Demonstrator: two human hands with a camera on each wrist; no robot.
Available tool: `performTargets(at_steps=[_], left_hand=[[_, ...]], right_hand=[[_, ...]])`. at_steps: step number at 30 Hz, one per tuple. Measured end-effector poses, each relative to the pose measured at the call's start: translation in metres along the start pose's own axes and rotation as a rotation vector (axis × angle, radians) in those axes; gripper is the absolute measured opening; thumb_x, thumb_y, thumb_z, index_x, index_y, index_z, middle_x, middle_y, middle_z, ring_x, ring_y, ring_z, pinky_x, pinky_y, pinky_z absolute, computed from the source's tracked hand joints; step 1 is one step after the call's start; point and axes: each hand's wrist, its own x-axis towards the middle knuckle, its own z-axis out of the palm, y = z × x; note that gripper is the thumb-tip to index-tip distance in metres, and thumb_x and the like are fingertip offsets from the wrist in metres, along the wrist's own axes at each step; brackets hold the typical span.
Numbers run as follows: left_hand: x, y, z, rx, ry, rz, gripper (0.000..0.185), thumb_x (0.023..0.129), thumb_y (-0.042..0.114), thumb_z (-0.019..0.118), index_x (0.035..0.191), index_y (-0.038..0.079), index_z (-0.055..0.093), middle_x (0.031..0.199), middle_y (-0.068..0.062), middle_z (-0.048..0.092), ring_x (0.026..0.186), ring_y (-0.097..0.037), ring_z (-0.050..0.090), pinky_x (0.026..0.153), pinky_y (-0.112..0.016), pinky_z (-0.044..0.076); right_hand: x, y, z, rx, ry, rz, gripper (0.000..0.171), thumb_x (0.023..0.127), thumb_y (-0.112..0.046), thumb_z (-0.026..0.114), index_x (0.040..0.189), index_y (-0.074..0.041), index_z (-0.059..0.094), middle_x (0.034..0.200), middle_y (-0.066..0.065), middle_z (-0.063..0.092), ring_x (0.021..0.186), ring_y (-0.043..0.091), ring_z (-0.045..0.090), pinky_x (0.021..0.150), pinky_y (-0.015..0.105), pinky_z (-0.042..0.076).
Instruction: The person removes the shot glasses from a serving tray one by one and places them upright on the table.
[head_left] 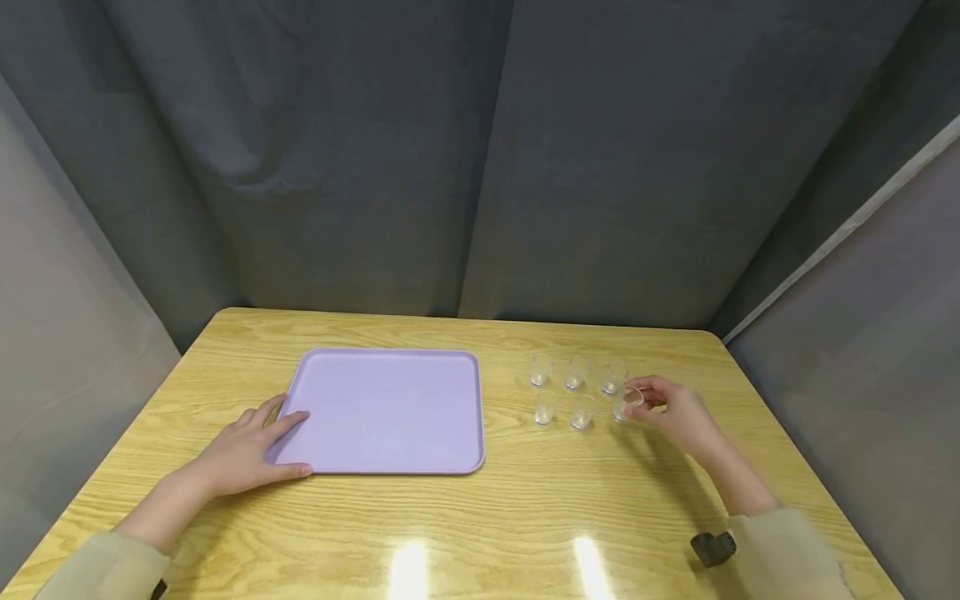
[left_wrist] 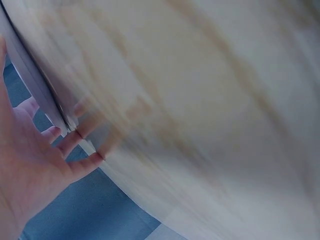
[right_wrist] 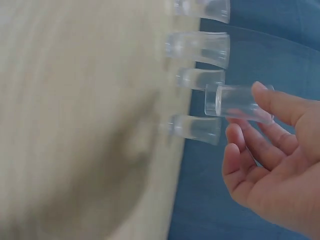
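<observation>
A light purple rectangular tray [head_left: 386, 408] lies on the left half of the wooden table. My left hand [head_left: 243, 446] rests at its left side with fingers spread, fingertips over the rim and thumb along the near corner. In the left wrist view the hand [left_wrist: 35, 155] shows beside the tray's edge [left_wrist: 35, 75]. At the right, my right hand [head_left: 671, 408] pinches a clear shot glass [right_wrist: 235, 101] between thumb and fingers near its rim. Its base shows higher off the tabletop than those of the neighbouring glasses [right_wrist: 195, 129].
Several more clear shot glasses stand upright in two short rows, including one at the back left [head_left: 540, 371] and one at the front [head_left: 582, 412]. The wooden table [head_left: 495, 517] is bordered by dark grey curtains [head_left: 360, 167] behind and lighter panels at both sides.
</observation>
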Motion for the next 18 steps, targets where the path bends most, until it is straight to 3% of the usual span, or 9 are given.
performTargets(at_steps=[9, 18], left_hand=[[-0.001, -0.002, 0.000, 0.002, 0.005, -0.004, 0.088, 0.074, 0.074, 0.058, 0.140, 0.016, 0.047, 0.149, -0.024, 0.025, 0.123, -0.046, 0.039, 0.087, -0.062, 0.039], [-0.002, -0.003, 0.000, 0.001, -0.001, -0.010, 0.088, 0.074, 0.074, 0.058, 0.140, 0.017, 0.047, 0.149, -0.024, 0.025, 0.123, -0.046, 0.039, 0.086, -0.062, 0.039]], right_hand=[[-0.002, 0.019, 0.023, 0.044, 0.036, 0.055, 0.042, 0.087, -0.017, 0.069, 0.123, 0.002, 0.057, 0.104, 0.015, 0.068, 0.088, 0.018, 0.060, 0.066, 0.021, 0.048], [0.003, 0.030, 0.028, 0.105, -0.010, 0.071, 0.045, 0.089, -0.021, 0.067, 0.124, 0.004, 0.054, 0.110, 0.020, 0.064, 0.094, 0.028, 0.060, 0.065, 0.022, 0.049]])
